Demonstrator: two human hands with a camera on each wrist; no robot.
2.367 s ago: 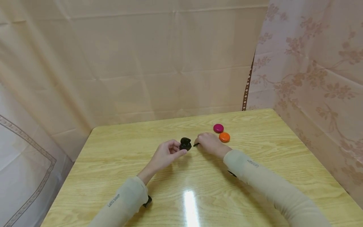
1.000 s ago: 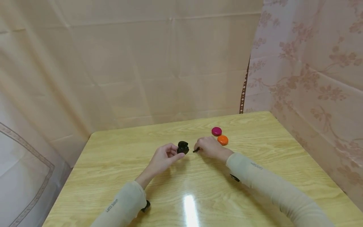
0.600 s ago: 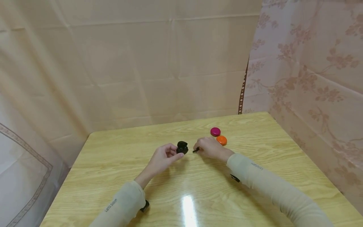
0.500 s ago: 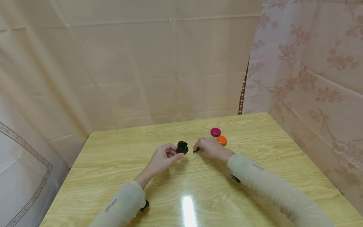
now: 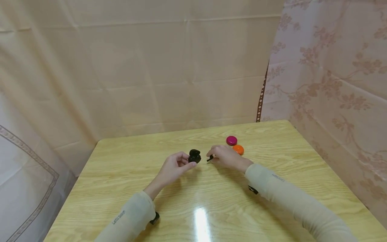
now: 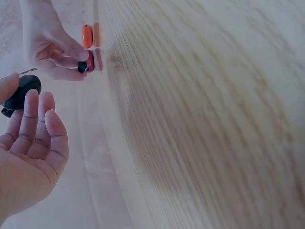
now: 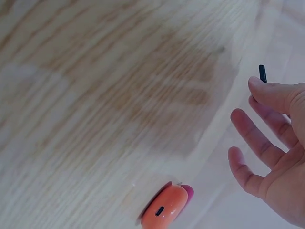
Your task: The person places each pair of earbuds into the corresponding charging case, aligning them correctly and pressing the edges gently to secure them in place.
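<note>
My left hand point(image 5: 174, 168) holds a small glossy black earbud case point(image 5: 194, 157) up over the table, its lid raised. In the left wrist view the thumb and fingers pinch the rounded case point(image 6: 24, 93), and the other fingers are loosely bent. Just to its right, my right hand point(image 5: 225, 156) pinches a black earbud point(image 5: 210, 158) between thumb and index finger, its stem pointing towards the case. The right wrist view shows only the stem point(image 7: 262, 73) above the thumb; the remaining fingers are spread and hold nothing. The inside of the case is hidden.
Beyond my right hand, a magenta round case point(image 5: 231, 140) and an orange round case point(image 5: 238, 150) lie side by side on the wood-grain table point(image 5: 121, 188). The orange one has a port slot. Cream cloth point(image 5: 151, 67) hangs behind the table's back edge.
Both hands keep nearly the same places, a small gap apart. The right fingers have shifted on the earbud, so more of it shows than at first. The view has tilted slightly.
</note>
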